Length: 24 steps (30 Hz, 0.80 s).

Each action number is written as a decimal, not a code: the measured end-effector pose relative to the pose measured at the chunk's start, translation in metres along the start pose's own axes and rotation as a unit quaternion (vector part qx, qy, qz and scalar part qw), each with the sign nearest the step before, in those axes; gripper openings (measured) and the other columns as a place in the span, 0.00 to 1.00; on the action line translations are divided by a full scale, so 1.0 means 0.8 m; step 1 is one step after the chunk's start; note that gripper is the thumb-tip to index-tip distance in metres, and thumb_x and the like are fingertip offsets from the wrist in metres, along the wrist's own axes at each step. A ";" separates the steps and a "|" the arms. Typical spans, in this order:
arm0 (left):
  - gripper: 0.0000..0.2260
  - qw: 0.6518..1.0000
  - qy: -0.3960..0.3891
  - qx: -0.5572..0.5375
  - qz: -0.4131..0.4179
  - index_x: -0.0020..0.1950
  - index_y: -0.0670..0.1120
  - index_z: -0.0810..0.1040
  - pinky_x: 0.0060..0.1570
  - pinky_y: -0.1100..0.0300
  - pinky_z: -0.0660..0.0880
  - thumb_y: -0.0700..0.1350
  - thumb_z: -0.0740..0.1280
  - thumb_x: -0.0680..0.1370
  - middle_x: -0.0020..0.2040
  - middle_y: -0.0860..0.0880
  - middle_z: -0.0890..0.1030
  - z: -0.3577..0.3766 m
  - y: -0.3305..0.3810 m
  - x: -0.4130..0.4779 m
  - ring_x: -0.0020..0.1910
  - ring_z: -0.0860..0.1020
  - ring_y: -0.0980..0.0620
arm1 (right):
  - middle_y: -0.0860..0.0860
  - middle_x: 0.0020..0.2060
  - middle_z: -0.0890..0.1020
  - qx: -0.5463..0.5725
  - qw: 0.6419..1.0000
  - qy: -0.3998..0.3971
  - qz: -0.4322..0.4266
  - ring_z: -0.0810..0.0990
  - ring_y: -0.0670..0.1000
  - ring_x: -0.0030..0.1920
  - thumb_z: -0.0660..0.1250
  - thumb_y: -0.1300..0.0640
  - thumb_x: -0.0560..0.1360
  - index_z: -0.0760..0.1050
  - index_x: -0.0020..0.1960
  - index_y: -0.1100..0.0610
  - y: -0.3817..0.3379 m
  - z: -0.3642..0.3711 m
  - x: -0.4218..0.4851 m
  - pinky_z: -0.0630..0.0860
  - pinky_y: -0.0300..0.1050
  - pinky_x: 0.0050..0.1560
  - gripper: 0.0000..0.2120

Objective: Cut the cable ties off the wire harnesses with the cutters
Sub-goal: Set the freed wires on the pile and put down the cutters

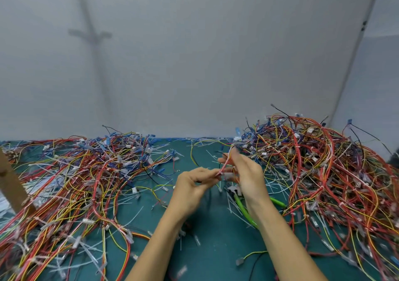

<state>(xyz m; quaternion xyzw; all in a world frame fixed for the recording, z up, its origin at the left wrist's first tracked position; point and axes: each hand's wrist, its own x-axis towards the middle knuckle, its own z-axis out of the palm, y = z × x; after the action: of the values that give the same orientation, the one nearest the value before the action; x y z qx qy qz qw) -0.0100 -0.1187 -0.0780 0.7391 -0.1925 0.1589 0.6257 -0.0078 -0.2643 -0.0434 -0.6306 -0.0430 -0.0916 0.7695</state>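
Holding one wire harness (225,164) above the tabletop (216,248), we pinch it in our left hand (192,185) and curl our right hand (248,172) round it higher up. The cutters (243,208) lie unheld under our right wrist; next we likely must take them.

Tabletop (216,248): matt teal covering, smooth, no glare.
Wire harnesses (323,162): plastic insulation, smooth, slight sheen.
Connector housings (135,190): white moulded plastic.
Cable ties (234,207): translucent whitish plastic, semi-gloss.
Cutters (243,211): handles sleeved in glossy green plastic; head mostly hidden.
Wooden post (10,183), left edge: bare brown, matt.
Wall panels (194,53): pale grey, smooth, matt.
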 end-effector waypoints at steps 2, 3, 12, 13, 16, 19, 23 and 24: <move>0.13 0.992 -0.019 0.119 0.020 0.51 0.52 0.86 0.51 0.62 0.75 0.35 0.74 0.72 0.44 0.56 0.84 0.000 -0.007 -0.001 0.46 0.80 0.57 | 0.53 0.42 0.86 -0.043 0.998 0.014 -0.035 0.83 0.48 0.43 0.67 0.62 0.78 0.80 0.47 0.58 0.005 0.002 -0.001 0.79 0.39 0.41 0.04; 0.12 0.982 -0.024 0.183 0.031 0.51 0.52 0.86 0.52 0.61 0.74 0.38 0.76 0.71 0.45 0.58 0.84 0.000 -0.009 -0.002 0.48 0.79 0.56 | 0.53 0.43 0.86 -0.055 0.997 0.019 -0.049 0.84 0.49 0.45 0.67 0.65 0.77 0.80 0.47 0.58 0.008 0.002 -0.002 0.79 0.38 0.42 0.05; 0.08 0.965 0.071 0.248 0.039 0.41 0.58 0.78 0.52 0.58 0.74 0.50 0.77 0.70 0.44 0.58 0.79 -0.007 -0.014 -0.001 0.47 0.77 0.61 | 0.48 0.41 0.85 -0.026 0.991 0.016 -0.131 0.83 0.43 0.45 0.65 0.67 0.78 0.81 0.48 0.54 0.000 0.003 -0.006 0.77 0.35 0.47 0.10; 0.09 0.964 0.084 0.252 0.028 0.42 0.59 0.77 0.53 0.58 0.74 0.51 0.77 0.70 0.45 0.58 0.79 -0.008 -0.015 0.000 0.48 0.77 0.61 | 0.48 0.41 0.85 -0.013 0.991 0.014 -0.132 0.83 0.43 0.45 0.64 0.68 0.78 0.80 0.48 0.55 -0.002 0.004 -0.006 0.77 0.34 0.45 0.10; 0.13 0.965 0.081 0.251 -0.009 0.53 0.57 0.78 0.60 0.58 0.72 0.53 0.76 0.71 0.54 0.58 0.80 -0.011 -0.021 0.000 0.56 0.77 0.59 | 0.49 0.42 0.85 0.002 0.992 0.001 -0.129 0.83 0.42 0.43 0.64 0.67 0.78 0.81 0.48 0.55 -0.002 0.004 -0.007 0.76 0.32 0.42 0.10; 0.15 0.958 0.009 0.287 -0.002 0.60 0.54 0.80 0.64 0.54 0.70 0.56 0.70 0.75 0.59 0.59 0.81 -0.011 -0.024 0.000 0.61 0.76 0.58 | 0.48 0.41 0.85 0.007 0.992 -0.010 -0.126 0.82 0.43 0.42 0.64 0.66 0.79 0.81 0.48 0.55 -0.001 0.005 -0.008 0.76 0.33 0.42 0.10; 0.20 0.943 -0.097 0.318 0.012 0.62 0.52 0.78 0.64 0.52 0.70 0.62 0.59 0.79 0.60 0.57 0.81 -0.005 -0.020 -0.005 0.61 0.76 0.58 | 0.47 0.42 0.85 -0.021 0.991 -0.015 -0.132 0.82 0.44 0.45 0.64 0.64 0.79 0.81 0.46 0.52 -0.003 0.005 -0.007 0.76 0.36 0.48 0.10; 0.21 0.946 -0.110 0.305 0.007 0.62 0.52 0.78 0.63 0.52 0.71 0.63 0.57 0.79 0.59 0.57 0.81 -0.003 -0.020 -0.006 0.60 0.77 0.58 | 0.48 0.43 0.85 -0.053 0.989 -0.013 -0.141 0.81 0.46 0.48 0.65 0.62 0.79 0.81 0.46 0.51 -0.002 0.005 -0.007 0.76 0.39 0.50 0.10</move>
<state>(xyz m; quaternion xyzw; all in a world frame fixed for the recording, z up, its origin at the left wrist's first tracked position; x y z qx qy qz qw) -0.0065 -0.1134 -0.0934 0.9059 -0.2076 0.1325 0.3446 -0.0136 -0.2602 -0.0421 -0.6596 -0.1364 -0.1930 0.7135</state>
